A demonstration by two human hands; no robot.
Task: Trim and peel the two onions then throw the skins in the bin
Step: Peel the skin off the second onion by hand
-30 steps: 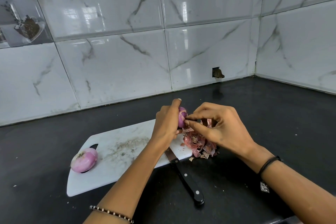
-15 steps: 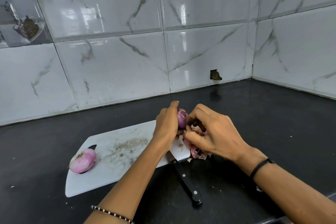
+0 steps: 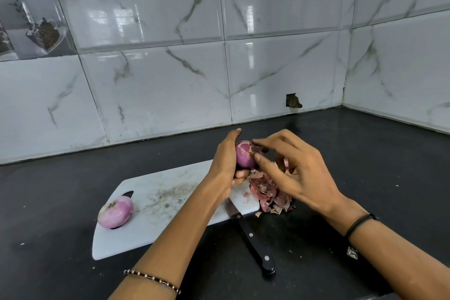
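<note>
My left hand [image 3: 226, 165] grips a purple onion [image 3: 244, 156] above the right end of the white cutting board [image 3: 155, 221]. My right hand [image 3: 292, 170] is beside it, thumb and forefinger touching the onion's right side and top, the other fingers spread. A second onion [image 3: 115, 212], peeled and pale pink, lies on the board's left end over the handle slot. A heap of reddish onion skins [image 3: 270, 195] sits at the board's right edge, partly on the counter and partly hidden by my right hand.
A black-handled knife [image 3: 250, 238] lies half on the board's front right corner, its handle pointing toward me on the black counter [image 3: 365, 153]. Marble-look tiled walls [image 3: 170, 80] meet in a corner at the back right. No bin is in view.
My right hand has opened up from a curled pinch near the skins, and its fingertips now sit on the onion's top and side. The left hand keeps holding the onion.
</note>
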